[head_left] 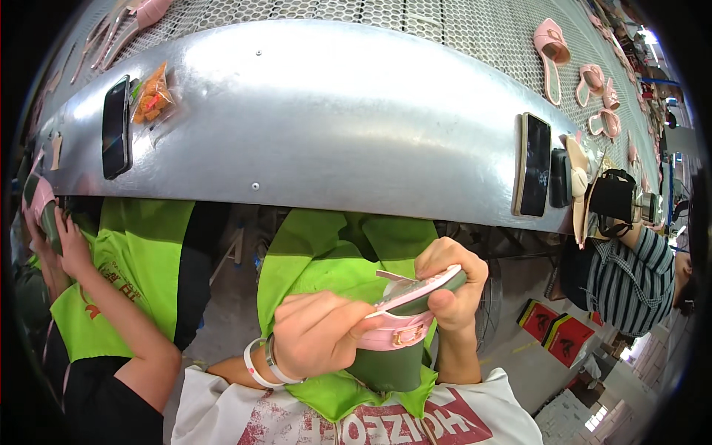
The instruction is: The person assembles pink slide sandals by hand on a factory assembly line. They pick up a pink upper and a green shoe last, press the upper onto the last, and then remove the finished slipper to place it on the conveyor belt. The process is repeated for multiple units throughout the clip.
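Sandal (415, 297), pink, sat mounted on dark green last (389, 363) at lap level, over green apron (326, 259), between both hands. Judged mid-way: strap w/ buckle already wrapped round the last, sole already on top, pressing or fitting apparently not finished; couldn't tell how well bonded. Left hand (319, 334) curled shut on sandal's near side, fingers over strap and sole edge. Right hand (452, 285) clamped on far end of sole, thumb underneath, fingers on top. Largest to smallest around: curved sheet-metal bench edge (334, 126) arcing across the view, perforated mesh conveyor (445, 22) behind it, carrying more pink sandals (552, 52) at upper right and upper left. Co-worker in green apron at left, hand (70, 248) on another last; second co-worker in striped sleeve (638, 274) at right. On the metal edge: dark phone (116, 126) left, another phone (535, 165) right, snack bag (152, 95) w/ orange pieces. Concrete floor below, red-black boxes (552, 326) lower right.
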The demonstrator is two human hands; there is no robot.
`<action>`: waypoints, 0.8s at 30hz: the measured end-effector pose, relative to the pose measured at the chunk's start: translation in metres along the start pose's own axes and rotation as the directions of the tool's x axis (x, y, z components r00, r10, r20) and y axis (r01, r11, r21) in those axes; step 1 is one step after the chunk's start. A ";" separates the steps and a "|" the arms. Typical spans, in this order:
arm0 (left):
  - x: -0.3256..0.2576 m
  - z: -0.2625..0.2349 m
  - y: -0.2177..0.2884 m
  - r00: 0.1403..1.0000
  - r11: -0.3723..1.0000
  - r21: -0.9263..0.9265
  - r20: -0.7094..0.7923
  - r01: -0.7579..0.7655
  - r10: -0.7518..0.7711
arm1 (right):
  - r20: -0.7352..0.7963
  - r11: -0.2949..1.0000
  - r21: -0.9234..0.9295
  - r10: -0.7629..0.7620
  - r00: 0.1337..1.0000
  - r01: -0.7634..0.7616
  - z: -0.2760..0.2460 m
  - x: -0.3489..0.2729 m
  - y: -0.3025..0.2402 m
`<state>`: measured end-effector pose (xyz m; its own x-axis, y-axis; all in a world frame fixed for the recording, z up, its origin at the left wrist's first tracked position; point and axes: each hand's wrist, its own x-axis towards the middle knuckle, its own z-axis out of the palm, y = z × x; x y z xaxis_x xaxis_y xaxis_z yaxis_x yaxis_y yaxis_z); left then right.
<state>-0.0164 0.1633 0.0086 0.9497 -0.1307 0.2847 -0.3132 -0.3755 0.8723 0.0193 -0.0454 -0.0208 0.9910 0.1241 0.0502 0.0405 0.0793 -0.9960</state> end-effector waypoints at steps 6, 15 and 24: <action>-0.003 -0.003 0.003 0.998 0.998 0.024 -0.039 -0.050 0.051 | 0.019 1.000 -0.014 0.016 1.000 -0.016 0.006 0.002 -0.003; 0.006 -0.009 0.001 0.984 0.978 -0.118 0.071 0.170 -0.163 | 0.029 0.998 0.066 -0.022 0.999 0.020 0.007 0.002 0.006; 0.020 0.017 -0.068 0.434 0.127 -0.426 0.900 0.896 -0.043 | 0.113 0.986 0.138 -0.105 0.988 0.089 0.016 0.007 -0.002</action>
<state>0.0244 0.1707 -0.0520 0.4197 -0.8660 -0.2717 0.8137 0.2264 0.5353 0.0242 -0.0293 -0.0171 0.9605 0.2258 0.1625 0.1107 0.2255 -0.9679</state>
